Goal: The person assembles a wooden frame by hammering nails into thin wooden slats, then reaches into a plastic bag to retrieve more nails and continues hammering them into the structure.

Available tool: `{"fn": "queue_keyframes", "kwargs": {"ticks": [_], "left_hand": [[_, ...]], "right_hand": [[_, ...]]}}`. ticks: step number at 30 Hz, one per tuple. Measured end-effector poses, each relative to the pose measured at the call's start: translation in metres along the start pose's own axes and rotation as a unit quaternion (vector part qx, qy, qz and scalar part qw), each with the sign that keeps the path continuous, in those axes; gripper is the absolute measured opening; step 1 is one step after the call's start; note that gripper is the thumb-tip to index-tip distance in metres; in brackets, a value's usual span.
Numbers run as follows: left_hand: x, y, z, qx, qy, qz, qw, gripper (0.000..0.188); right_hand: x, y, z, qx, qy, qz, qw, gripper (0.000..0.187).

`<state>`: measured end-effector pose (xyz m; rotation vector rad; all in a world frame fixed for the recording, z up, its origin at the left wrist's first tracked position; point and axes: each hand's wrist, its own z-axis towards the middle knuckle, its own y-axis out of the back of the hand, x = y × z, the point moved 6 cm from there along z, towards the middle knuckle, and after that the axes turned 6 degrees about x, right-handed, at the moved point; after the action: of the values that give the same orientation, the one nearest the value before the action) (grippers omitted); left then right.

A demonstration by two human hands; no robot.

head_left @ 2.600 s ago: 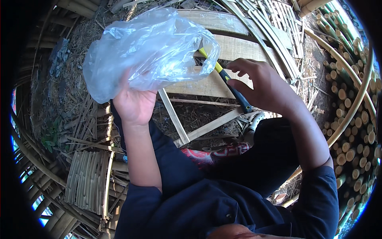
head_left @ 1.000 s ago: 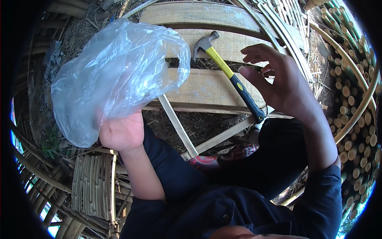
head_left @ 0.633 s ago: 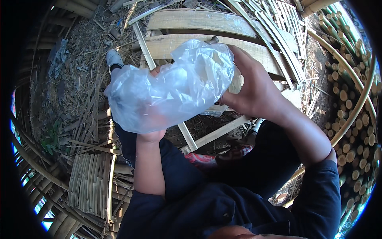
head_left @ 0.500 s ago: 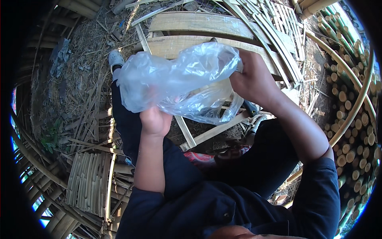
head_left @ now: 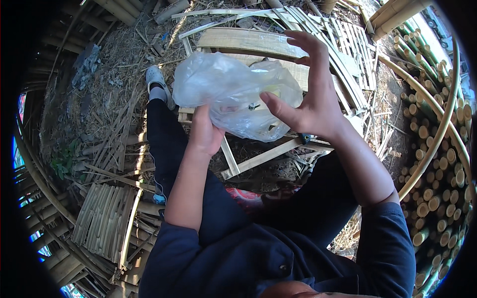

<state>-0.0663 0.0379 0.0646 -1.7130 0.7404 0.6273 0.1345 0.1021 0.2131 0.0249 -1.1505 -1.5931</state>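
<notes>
A clear, crumpled plastic bag [head_left: 233, 89] is held up in front of me over a low wooden bench. My left hand [head_left: 207, 130] grips it from the lower left; its fingers are hidden behind or within the plastic. At the bag's right end, my right hand [head_left: 315, 102] is open, thumb and fingers spread wide. The right thumb overlaps the bag's edge, and I cannot tell whether it touches the plastic. Behind the bag lie the pale planks of the bench [head_left: 248, 40], partly covered by it.
Thin bamboo strips [head_left: 343, 54] lie across the bench's right side. Cut bamboo poles [head_left: 432, 184] are stacked at the right, with a curved pole [head_left: 437, 134] before them. A bundle of short slats [head_left: 102, 216] rests at lower left. A dark-handled tool [head_left: 305, 138] lies below my right hand.
My right hand has let go of the bag's right end and opened, fingers spread. The bag, still in my left hand, has shifted slightly right and bunched together.
</notes>
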Motion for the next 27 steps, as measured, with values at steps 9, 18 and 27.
{"fn": "queue_keyframes", "kwargs": {"ticks": [9,18,27], "left_hand": [[0.002,-0.011,-0.007,0.016,-0.01,0.082,0.996,0.044],[-0.035,-0.045,-0.021,0.021,-0.333,0.537,0.775,0.075],[-0.039,-0.07,-0.033,0.184,-0.316,0.731,0.576,0.036]], "right_hand": [[0.011,-0.043,-0.014,0.241,-0.066,0.129,0.96,0.017],[-0.033,-0.086,-0.046,0.253,-0.017,-0.118,0.96,0.056],[-0.06,-0.091,-0.046,0.275,-0.075,-0.087,0.954,0.063]]}}
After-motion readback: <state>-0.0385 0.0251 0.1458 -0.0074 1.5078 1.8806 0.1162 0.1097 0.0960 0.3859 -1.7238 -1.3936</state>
